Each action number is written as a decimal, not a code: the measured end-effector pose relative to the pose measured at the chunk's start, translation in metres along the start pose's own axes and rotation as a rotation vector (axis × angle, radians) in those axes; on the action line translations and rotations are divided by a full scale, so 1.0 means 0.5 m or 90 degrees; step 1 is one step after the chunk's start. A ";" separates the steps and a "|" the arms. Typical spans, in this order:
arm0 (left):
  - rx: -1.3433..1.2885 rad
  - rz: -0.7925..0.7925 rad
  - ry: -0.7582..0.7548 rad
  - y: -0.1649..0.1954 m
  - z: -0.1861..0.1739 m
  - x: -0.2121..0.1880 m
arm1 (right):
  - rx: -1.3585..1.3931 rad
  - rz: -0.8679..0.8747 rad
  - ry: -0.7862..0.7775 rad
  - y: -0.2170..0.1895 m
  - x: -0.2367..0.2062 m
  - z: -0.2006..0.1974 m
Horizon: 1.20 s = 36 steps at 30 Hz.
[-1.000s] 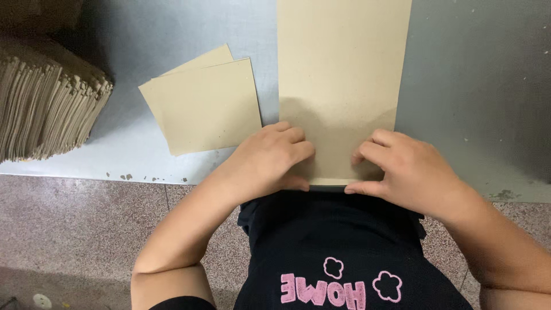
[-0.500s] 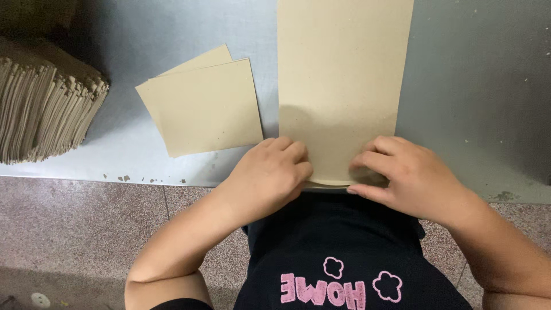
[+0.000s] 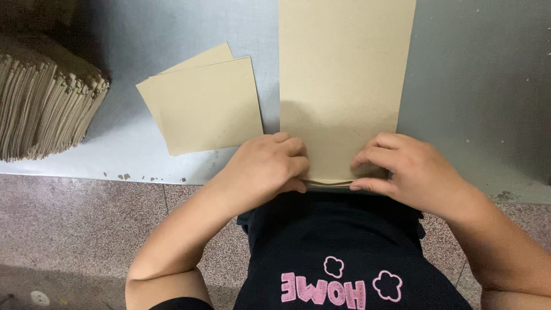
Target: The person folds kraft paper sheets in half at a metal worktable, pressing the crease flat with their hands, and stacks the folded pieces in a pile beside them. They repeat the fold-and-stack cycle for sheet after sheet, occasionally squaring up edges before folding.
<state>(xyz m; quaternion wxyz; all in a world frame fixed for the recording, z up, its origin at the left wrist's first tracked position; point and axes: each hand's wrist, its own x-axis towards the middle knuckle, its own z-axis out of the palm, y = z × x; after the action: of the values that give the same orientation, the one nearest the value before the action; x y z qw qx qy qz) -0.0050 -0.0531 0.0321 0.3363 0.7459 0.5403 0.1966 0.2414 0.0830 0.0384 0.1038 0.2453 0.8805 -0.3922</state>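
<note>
Both hands (image 3: 270, 166) pinching cardboard strip (image 3: 344, 86) (near edge)

tan cardboard strip (image 3: 344, 86) | long, flat on grey table | near end at table edge, pinched by both hands

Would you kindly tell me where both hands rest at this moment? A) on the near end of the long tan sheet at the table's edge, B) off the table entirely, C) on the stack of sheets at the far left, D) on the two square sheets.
A: the left hand and right hand both press on the near end of the long tan sheet at the grey table edge.
</note>
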 end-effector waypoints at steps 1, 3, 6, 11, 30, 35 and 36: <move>-0.007 0.005 0.003 -0.002 -0.002 0.002 | 0.001 0.007 -0.009 0.002 0.000 0.000; -0.022 0.015 0.002 -0.004 -0.007 0.005 | 0.005 -0.003 -0.003 0.003 0.002 -0.001; 0.042 0.024 -0.012 0.007 -0.007 0.006 | -0.029 0.003 -0.015 -0.005 0.004 -0.002; 0.260 0.054 0.100 0.034 0.021 -0.008 | -0.182 -0.110 0.049 -0.033 -0.016 0.017; -0.257 -0.099 0.407 -0.084 0.012 0.063 | 0.159 0.082 0.391 0.146 0.047 0.020; -0.172 -0.303 0.399 -0.082 0.001 0.089 | 0.196 0.065 0.477 0.135 0.085 0.014; -0.141 -0.313 0.396 -0.080 0.004 0.093 | 0.177 0.066 0.477 0.131 0.091 0.009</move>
<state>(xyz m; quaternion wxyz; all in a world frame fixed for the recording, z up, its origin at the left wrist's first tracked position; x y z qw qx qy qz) -0.0151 -0.0023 -0.0011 0.2723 0.4588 0.7541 0.3830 0.2359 0.1328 -0.0233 -0.2392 0.4268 0.7823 -0.3854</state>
